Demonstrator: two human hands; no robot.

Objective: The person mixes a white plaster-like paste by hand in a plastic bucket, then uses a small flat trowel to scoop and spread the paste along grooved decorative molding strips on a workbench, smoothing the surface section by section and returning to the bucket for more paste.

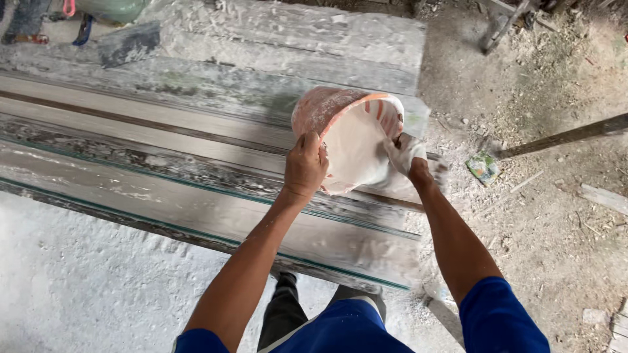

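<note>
We have an orange plastic bucket (350, 134) tipped on its side over the long plaster-crusted mould (196, 163), which serves as our tabletop, and the bucket's mouth faces back towards us. White plaster slurry (356, 147) coats the inside. The bucket sits near the right end of the mould, just above the grooved channels.

Our left hand (305, 163) has its grip closed on the near rim, thumb over the lip and fingers curled underneath. Our right hand (407, 154), white with plaster, is on the right side of the rim with the fingers reaching into the mouth; we cannot tell whether it clamps the wall or only presses against it, as motion blur and plaster hide the fingertips.

To do this well, we judge that the left hand should carry the weight and set the tilt, keeping the lip low and close over the channel so that the mix lands on the mould and not on the dusty ground (543, 216) beyond its right end. The right hand looks best used as a scraper, sweeping the wall from back to lip in even strokes. The rim is slick, so a firm thumb hold matters. The pale heap (425, 186) at the mould's right edge suggests that spill goes that way; angling the mouth slightly left should help.
</note>
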